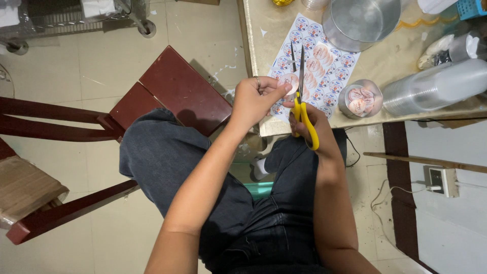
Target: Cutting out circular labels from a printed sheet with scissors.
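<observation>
My left hand (255, 99) pinches a small round sticker piece (290, 81) between thumb and fingers, just in front of the table edge. My right hand (310, 122) grips yellow-handled scissors (302, 104), their blades apart and pointing away from me, beside the round piece. Under both lies a sheet of round printed stickers (332, 63) on the beige table (385, 66). A small round metal tin (360, 99) with cut-out stickers in it stands to the right of the sheet.
A large metal pot (361, 20) stands behind the sheet. A stack of clear plastic cups (433, 89) lies on its side at the right. A dark red wooden chair (167, 96) is at my left; a power strip (441, 180) lies on the floor.
</observation>
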